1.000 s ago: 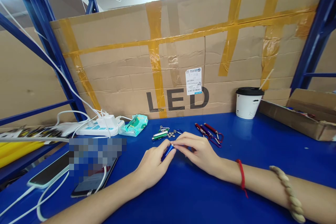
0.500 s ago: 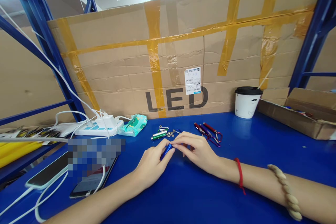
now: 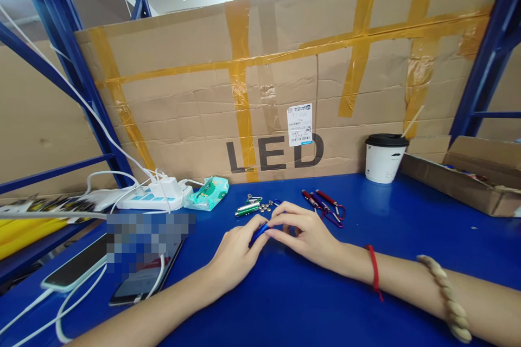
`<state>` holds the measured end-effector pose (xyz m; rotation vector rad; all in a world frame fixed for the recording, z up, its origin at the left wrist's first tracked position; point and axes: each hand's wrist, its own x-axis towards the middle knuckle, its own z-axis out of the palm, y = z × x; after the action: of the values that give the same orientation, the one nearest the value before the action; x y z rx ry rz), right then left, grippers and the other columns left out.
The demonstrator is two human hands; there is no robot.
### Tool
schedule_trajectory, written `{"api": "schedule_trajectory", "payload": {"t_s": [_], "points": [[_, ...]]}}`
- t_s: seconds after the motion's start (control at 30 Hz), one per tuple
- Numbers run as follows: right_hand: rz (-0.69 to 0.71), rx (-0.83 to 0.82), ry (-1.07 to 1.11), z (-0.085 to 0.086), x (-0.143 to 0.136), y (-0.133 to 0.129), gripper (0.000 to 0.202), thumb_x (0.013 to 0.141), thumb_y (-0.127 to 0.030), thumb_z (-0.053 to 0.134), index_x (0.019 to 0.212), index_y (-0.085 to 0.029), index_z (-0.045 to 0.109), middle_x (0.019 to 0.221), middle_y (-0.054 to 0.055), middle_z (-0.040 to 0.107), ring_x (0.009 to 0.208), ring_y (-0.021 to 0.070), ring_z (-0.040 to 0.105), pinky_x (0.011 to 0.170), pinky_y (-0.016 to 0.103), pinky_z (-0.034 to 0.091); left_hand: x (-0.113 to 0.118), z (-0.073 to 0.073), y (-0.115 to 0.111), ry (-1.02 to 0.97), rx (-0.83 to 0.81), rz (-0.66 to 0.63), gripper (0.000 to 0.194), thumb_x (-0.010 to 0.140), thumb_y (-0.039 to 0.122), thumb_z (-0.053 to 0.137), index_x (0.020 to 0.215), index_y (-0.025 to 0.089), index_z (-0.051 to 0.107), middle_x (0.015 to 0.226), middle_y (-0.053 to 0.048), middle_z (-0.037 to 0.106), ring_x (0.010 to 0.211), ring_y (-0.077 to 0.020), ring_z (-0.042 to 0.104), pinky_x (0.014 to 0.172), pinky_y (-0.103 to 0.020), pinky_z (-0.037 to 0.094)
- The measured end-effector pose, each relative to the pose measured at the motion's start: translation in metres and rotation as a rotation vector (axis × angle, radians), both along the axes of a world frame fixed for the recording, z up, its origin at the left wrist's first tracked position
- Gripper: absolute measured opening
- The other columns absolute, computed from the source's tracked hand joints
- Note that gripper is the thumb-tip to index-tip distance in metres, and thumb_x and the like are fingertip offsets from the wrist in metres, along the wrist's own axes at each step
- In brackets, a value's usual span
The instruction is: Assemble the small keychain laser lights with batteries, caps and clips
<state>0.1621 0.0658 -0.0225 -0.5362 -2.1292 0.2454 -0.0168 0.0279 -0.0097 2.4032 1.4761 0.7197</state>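
Observation:
A small blue flashlight (image 3: 258, 233), a slim shiny metal tube, is pinched between the fingers and thumb of my left hand (image 3: 233, 252). It slants up to the right, and its lower end is hidden in that hand. My right hand (image 3: 306, 230) has its thumb and index fingertip closed on the tube's upper right end. Just beyond the hands lie a green and silver flashlight (image 3: 248, 209), several button cells (image 3: 266, 206) and a small green part with a metal clip (image 3: 254, 198). A blue clip loop (image 3: 277, 202) shows partly behind my right hand.
Red and purple pen-like flashlights with carabiners (image 3: 324, 206) lie right of centre. A lidded paper cup (image 3: 385, 160) and a cardboard box (image 3: 480, 190) stand at the back right. Left are a green packet (image 3: 209, 193), a power strip (image 3: 150, 197), phones (image 3: 75, 263) and white cables.
The blue flashlight has tipped a little flatter between my hands. My right thumb and index finger have shifted slightly on its end. The things on the table lie as before.

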Motion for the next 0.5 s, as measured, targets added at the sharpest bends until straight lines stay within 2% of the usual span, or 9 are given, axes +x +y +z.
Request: {"api": "schedule_trajectory", "payload": {"t_s": [0.23, 0.5], "points": [[-0.015, -0.007, -0.052, 0.0004, -0.0002, -0.0013, 0.018, 0.086, -0.031, 0.055, 0.088, -0.019, 0.067, 0.096, 0.006, 0.06, 0.071, 0.0122, 0.061, 0.067, 0.025, 0.052, 0.0, 0.0014, 0.0017, -0.017, -0.008, 0.01, 0.013, 0.089, 0.026, 0.037, 0.093, 0.024, 0.05, 0.065, 0.004, 0.056, 0.06, -0.016, 0.054, 0.061, -0.024, 0.038], [-0.003, 0.098, -0.035, -0.001, 0.0005, -0.0006, 0.016, 0.087, -0.027, 0.053, 0.084, -0.02, 0.068, 0.092, 0.006, 0.06, 0.08, 0.0141, 0.06, 0.071, 0.026, 0.051, 0.0003, -0.0009, 0.0034, -0.106, -0.026, -0.091, 0.011, 0.089, 0.024, 0.037, 0.092, 0.022, 0.047, 0.077, 0.002, 0.059, 0.068, -0.0159, 0.055, 0.066, -0.024, 0.04]]}}
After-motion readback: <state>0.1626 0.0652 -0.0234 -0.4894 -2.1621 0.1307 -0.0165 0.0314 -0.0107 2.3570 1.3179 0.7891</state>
